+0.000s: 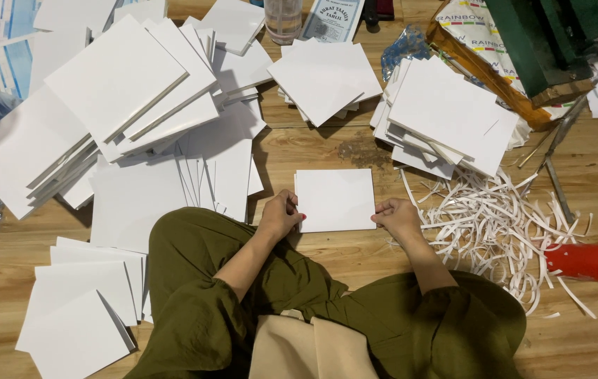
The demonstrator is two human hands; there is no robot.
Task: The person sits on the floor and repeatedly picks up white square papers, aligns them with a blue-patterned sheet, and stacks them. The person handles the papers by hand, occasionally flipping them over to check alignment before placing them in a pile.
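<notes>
1. Small stack of white sheets [334,199]: lies flat on the wooden floor [355,260], directly ahead of the seated person's knees, edges squared.
2. Left hand [280,215]: fingers curled against the stack's left edge, pinching it at the lower corner.
3. Right hand [397,215]: fingers bent onto the right edge of the same stack, gripping it lightly; both hands appear to be evening it up.
4. Large heap of white sheets [123,98]: spread to the left, many bundles overlapping and fanned loosely.
5. Fanned sheets [218,175]: standing on edge just left of the hands, touching the big heap.
6. Lower left pile [85,309]: several sheets lying beside the person's knee.
7. Middle pile [327,81] and right pile [446,116]: further away, stacked unevenly.
8. Paper strips [502,224]: a tangle of trimmings to the right, near the right hand.
9. Red cylinder [590,262]: at the right edge, on the strips.
10. Judgement on progress: the trimmings suggest much cutting is done; only one stack is being squared, and the many loose heaps look still unsorted.
</notes>
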